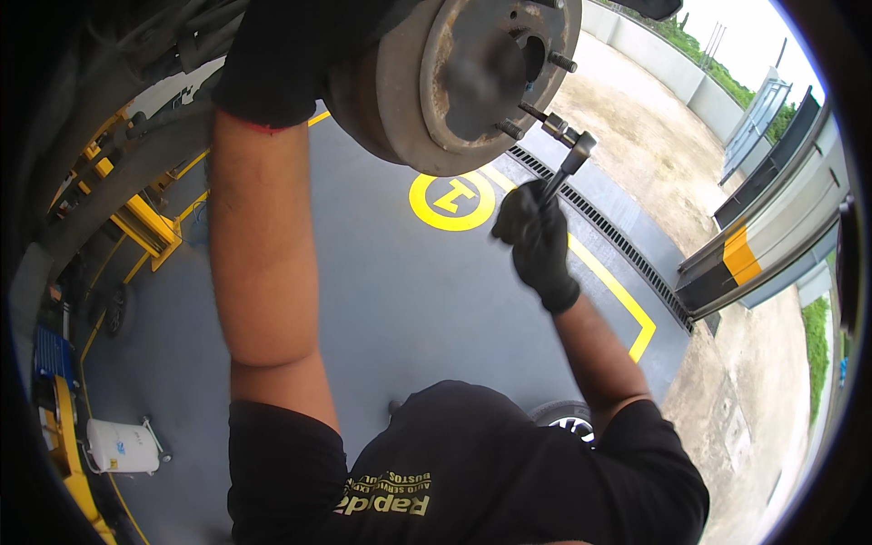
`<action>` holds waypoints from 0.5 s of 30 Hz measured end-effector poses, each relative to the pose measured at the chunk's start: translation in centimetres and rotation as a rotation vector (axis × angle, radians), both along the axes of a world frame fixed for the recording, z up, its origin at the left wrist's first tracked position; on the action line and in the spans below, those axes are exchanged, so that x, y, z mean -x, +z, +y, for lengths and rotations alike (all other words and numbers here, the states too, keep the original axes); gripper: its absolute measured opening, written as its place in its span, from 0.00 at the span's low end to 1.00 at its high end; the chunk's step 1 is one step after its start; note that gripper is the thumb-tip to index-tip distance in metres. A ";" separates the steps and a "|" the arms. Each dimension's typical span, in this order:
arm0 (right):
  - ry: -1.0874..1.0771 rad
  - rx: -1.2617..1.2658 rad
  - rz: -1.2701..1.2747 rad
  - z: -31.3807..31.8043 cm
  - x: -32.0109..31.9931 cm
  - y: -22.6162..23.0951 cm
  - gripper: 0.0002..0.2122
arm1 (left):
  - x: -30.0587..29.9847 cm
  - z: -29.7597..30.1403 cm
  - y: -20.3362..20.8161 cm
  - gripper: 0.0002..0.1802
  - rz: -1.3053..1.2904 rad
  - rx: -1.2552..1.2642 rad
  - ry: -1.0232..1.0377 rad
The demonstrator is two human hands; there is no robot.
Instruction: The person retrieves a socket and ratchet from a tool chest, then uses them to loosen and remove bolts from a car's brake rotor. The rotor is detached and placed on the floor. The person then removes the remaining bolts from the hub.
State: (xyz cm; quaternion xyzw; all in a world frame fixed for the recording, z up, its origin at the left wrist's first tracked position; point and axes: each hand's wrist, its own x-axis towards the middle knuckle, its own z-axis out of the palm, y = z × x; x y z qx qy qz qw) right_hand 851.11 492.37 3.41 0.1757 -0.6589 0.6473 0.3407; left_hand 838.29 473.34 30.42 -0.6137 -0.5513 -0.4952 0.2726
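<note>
A grey brake drum (392, 113) with rust on its face and several wheel studs hangs at the top of the view. Below its right side, my right hand (538, 241), in a black glove, is closed round the handle of a ratchet wrench (574, 162). A socket with a thin bit (556, 127) on the ratchet points at the drum's face, near a lower stud; whether it touches is unclear. My left hand (272, 59), also black-gloved, is raised against the drum's upper left side. Its fingers are lost in the dark at the top edge.
Dark underbody parts (127, 173) fill the upper left, above a yellow lift arm (150, 227). A white bucket (123, 445) stands at lower left. Behind my right arm lies a wheel (565, 418). A drain grate (627, 241) and striped post (740, 257) are at right.
</note>
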 end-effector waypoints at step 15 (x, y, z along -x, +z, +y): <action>-0.618 -0.510 -0.077 5.9 1.5 0.9 0.04 | -3.6 -0.2 -0.8 0.19 -0.052 -0.034 0.148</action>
